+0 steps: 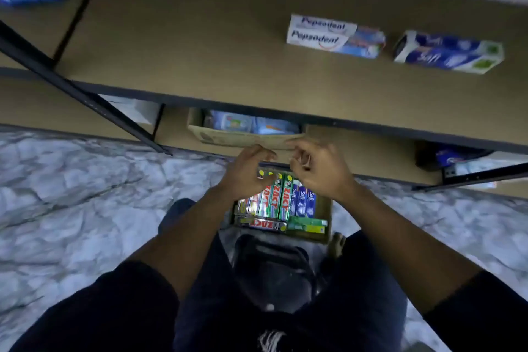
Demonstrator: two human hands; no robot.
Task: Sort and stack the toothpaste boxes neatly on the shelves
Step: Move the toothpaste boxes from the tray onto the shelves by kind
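1. Forearms reach out over the carton on the floor.
2. Left hand: fingers loosely curled, holding nothing, above the Zact boxes.
3. Right hand: fingers loosely curled, empty.
4. Carton labels: "ZACT", "Safi".
5. Shelf: two "Pepsodent" boxes, blue "Safi" box beside, apart.

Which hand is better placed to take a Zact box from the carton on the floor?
Left. The left hand hovers directly over the Zact boxes on the left side of the carton, while the right hand is above the Safi boxes.
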